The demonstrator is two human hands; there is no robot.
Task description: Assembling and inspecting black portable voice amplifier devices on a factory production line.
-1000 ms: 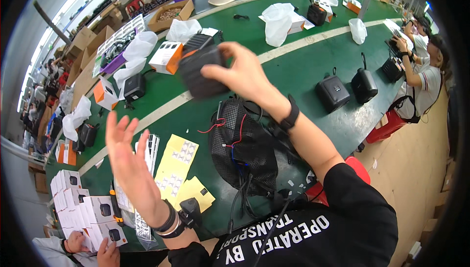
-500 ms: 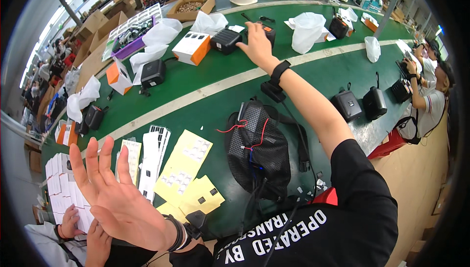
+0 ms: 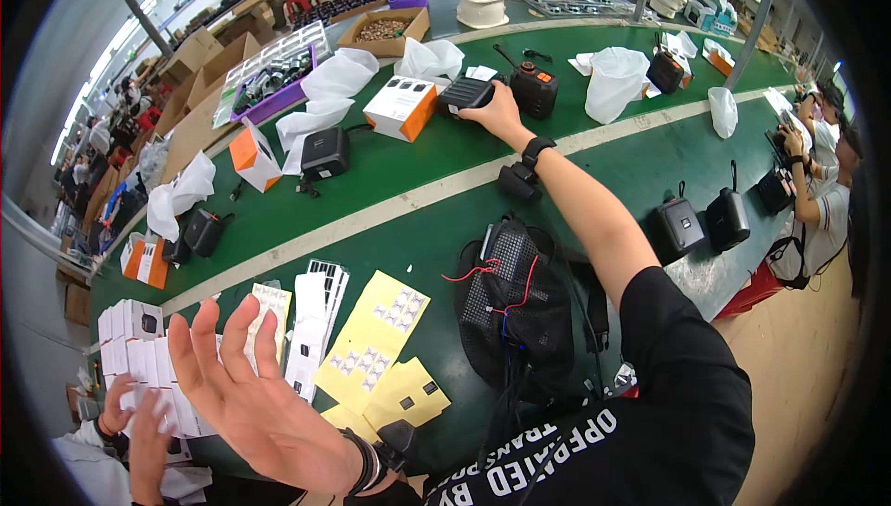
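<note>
Across the table my right hand (image 3: 498, 114) grips a black boxy device (image 3: 464, 94) with a ribbed top, fingers wrapped round its right side. Just right of it stands a black radio-like device (image 3: 534, 90) with an antenna and orange buttons. A white and orange box (image 3: 401, 109) is at its left. My left hand (image 3: 269, 404) hangs raised in the near left, palm up, fingers spread and holding nothing. Below and beyond it lie yellow sticker sheets (image 3: 379, 334) and white strips (image 3: 311, 330). A black mesh bag (image 3: 515, 311) rests between my arms.
At lower left, another person's hands (image 3: 139, 422) are by stacked small white boxes (image 3: 153, 357). More black devices (image 3: 679, 226) stand at right, near seated people. White bags (image 3: 614, 84), a purple tray (image 3: 246, 102) and a carton of small parts (image 3: 380, 31) line the far side.
My right hand has moved left and closed on the ribbed black device. The left hand stays raised and open. The view has shifted slightly. The other person's hands have moved among the white boxes.
</note>
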